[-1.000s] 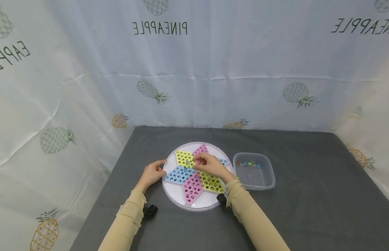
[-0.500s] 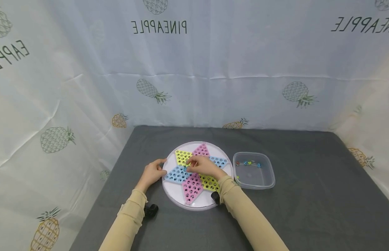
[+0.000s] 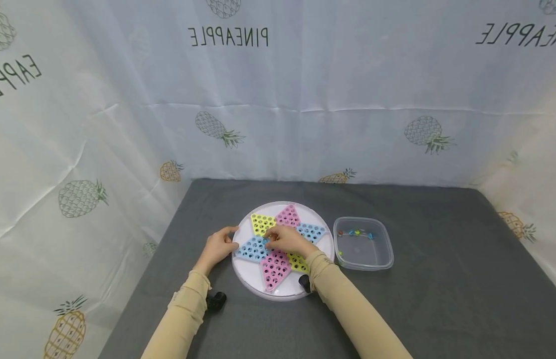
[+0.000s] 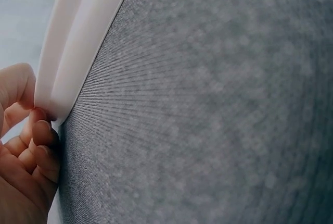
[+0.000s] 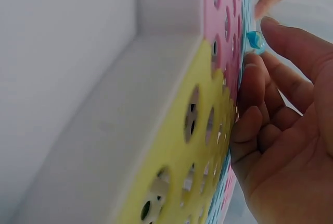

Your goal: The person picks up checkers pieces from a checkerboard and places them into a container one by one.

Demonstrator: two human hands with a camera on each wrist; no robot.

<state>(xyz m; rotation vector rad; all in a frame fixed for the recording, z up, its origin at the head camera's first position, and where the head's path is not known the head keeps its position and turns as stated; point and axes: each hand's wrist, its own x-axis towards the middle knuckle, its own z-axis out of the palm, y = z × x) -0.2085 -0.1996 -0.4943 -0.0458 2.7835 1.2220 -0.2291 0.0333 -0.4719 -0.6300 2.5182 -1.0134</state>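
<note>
A round white Chinese checkers board (image 3: 251, 278) with a star of pink, yellow and blue perforated panels lies on the dark cloth. At its left edge my left hand (image 3: 217, 249) grips the rim, thumb and fingers around it in the left wrist view. My right hand (image 3: 290, 239) is over the middle of the star, covering part of it. In the right wrist view, a blue-and-clear marble (image 5: 255, 41) sits at the thumb and fingertips, right against the panel surface, while the other fingers (image 5: 248, 125) curl close to the board.
A clear plastic container (image 3: 365, 257) stands just right of the board, with several coloured marbles (image 3: 357, 232) inside. Black wrist cameras show near both sleeves. A pineapple-print curtain (image 3: 304, 139) hangs behind the dark cloth (image 3: 439, 279).
My right hand has moved left over the board to the star's middle, its fingertips reaching the blue marble. The left hand stays at the rim.
</note>
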